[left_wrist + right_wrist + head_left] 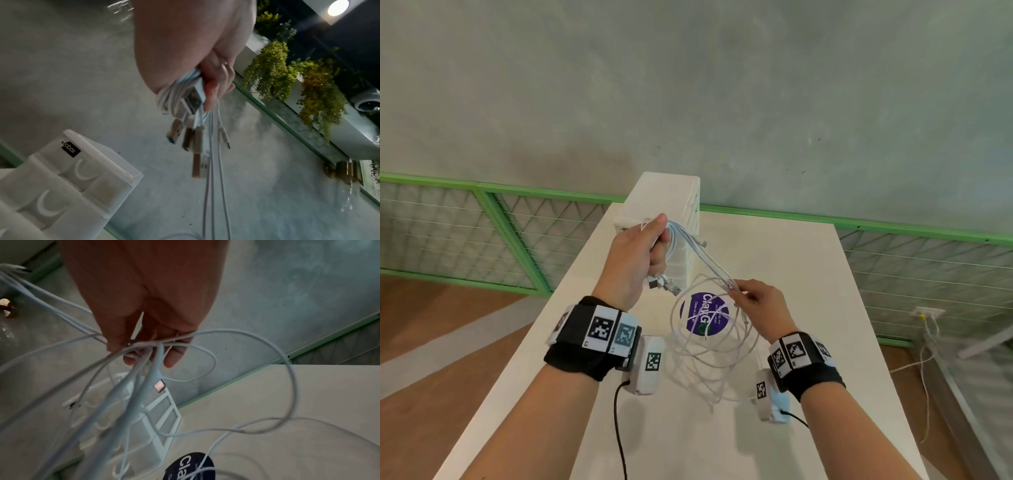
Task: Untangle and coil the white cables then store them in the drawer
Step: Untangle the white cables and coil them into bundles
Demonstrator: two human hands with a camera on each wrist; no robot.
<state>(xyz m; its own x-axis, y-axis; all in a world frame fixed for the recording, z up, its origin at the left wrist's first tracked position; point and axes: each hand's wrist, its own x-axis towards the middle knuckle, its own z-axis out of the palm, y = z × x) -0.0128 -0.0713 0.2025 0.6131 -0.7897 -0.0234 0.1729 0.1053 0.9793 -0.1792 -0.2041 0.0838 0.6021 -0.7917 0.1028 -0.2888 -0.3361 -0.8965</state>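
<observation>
From the head view I've got the left hand [635, 255] raised over the white table [791, 257], fingers wrapped round a gathered bunch of the white cables [709, 263] with the plugs hanging below the fist — I read that as keeping all the ends together at one anchor so the strands can be drawn out against it. The right hand [758, 301] sits lower and nearer me, fingertips pinching the strands where they run down from the left, and below it the slack falls in loose overlapping loops onto the table, over a round purple sticker [703, 312]. The drawer unit [664, 202] stands just behind the left hand, and as far as I can tell its drawers are closed, so storing looks a long way off. Over to the left wrist view: fingers curled tight on the bundle, several USB plugs [190, 141] dangling free, thin strands dropping straight down, and the drawer fronts showing at lower left. Now the right wrist view — thumb and fingertips [171, 359] closed lightly on a crossing of several strands, loops spreading out all round. That looks like the knot of the tangle, held there to work one strand loose.
</observation>
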